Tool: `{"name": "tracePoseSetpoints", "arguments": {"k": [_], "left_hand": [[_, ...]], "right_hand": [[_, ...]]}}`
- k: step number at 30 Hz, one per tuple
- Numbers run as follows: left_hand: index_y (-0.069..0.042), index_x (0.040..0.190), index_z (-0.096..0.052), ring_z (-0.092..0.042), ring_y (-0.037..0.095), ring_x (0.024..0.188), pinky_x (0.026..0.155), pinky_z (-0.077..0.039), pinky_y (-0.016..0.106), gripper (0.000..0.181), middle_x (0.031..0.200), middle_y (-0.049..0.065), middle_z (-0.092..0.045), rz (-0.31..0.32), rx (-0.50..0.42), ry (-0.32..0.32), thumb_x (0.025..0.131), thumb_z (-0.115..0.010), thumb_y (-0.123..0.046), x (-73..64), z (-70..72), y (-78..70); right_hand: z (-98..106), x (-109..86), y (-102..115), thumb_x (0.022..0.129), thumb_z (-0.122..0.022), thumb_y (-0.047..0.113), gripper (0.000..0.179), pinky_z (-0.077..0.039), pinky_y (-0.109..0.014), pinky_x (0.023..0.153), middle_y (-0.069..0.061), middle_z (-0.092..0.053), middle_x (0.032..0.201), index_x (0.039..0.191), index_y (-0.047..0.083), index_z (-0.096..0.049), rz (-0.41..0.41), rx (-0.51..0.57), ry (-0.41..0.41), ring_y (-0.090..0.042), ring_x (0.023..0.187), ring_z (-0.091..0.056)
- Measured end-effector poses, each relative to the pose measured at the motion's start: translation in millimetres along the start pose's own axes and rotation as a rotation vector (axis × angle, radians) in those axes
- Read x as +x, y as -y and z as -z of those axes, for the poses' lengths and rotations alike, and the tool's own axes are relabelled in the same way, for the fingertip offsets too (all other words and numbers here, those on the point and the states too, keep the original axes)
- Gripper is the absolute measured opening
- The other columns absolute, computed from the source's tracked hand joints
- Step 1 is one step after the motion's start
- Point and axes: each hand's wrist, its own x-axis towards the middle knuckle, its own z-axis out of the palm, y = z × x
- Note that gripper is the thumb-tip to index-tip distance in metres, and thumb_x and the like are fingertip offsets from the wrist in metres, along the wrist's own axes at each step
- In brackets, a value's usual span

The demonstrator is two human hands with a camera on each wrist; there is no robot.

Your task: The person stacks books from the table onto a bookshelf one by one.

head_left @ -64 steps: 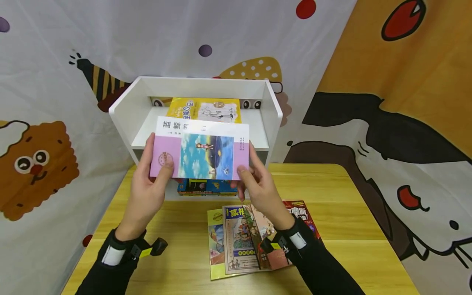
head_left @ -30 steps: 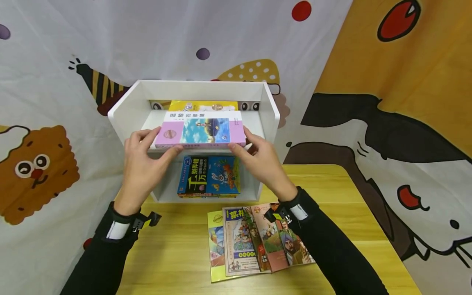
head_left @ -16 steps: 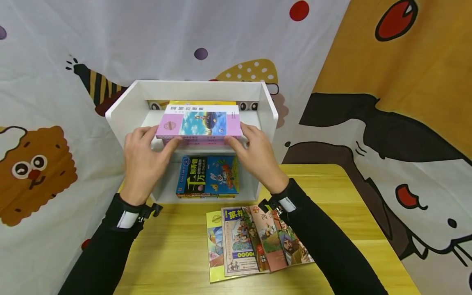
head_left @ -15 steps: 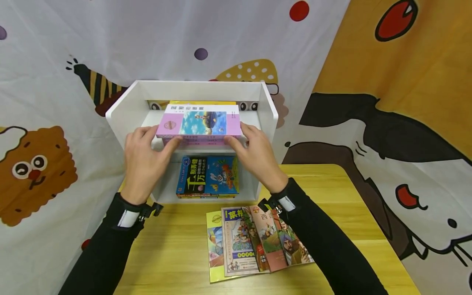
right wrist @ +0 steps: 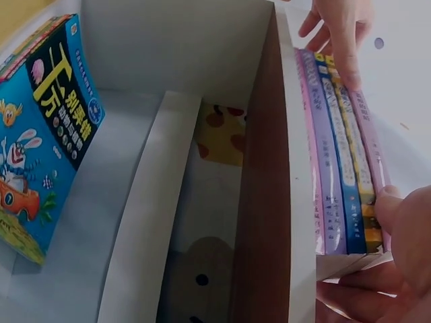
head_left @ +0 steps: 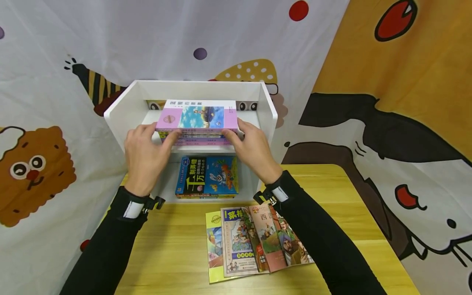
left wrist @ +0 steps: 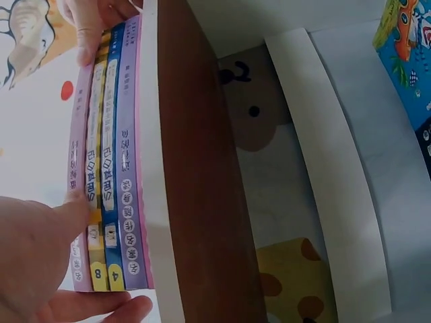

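A pink-and-white book with a blue sea picture lies flat on top of a stack of books on the upper shelf. My left hand grips its left end, thumb at the spine and fingers round the side. At the right end my right hand holds it the same way. In the left wrist view the stack's yellow, blue and purple spines are lined up below the top book's pink spine. From the right wrist view, the right thumb presses near the corner of that pink spine.
The small white bookshelf stands against a printed curtain at the table's back. On its lower shelf lies a pile of books topped by a blue one. Several fanned books overlap on the wooden table in front.
Both hands have carried the pink-and-white book forward and down onto the shelf, turning it flat. It now covers the yellow book that showed behind it.
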Motion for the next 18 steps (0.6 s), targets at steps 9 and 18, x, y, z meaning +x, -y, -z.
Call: {"name": "tracePoseSetpoints", "arguments": {"k": [9,18], "left_hand": [[-0.011,0.121,-0.063,-0.047,0.030,0.088,0.078,-0.032,0.046,0.067,0.106,0.014,-0.065,0.016,-0.031,0.011,0.079,-0.059,-0.063,2.5,-2.0,2.5],[-0.013,0.122,-0.062,-0.046,0.027,0.093,0.076,-0.032,0.044,0.063,0.110,0.011,-0.063,0.040,-0.115,0.043,0.080,-0.061,-0.060,3.1,-2.5,5.6]], "right_hand": [[-1.7,3.6,-0.5,0.088,-0.052,0.055,0.048,-0.050,-0.038,0.077,-0.001,-0.066,0.112,0.128,0.028,-0.055,0.011,-0.012,-0.024,-0.012,0.102,-0.056],[-2.3,2.2,-1.4,0.089,-0.053,0.053,0.047,-0.049,-0.034,0.067,-0.001,-0.068,0.106,0.127,0.026,-0.057,0.061,-0.043,-0.051,-0.010,0.092,-0.059]]}}
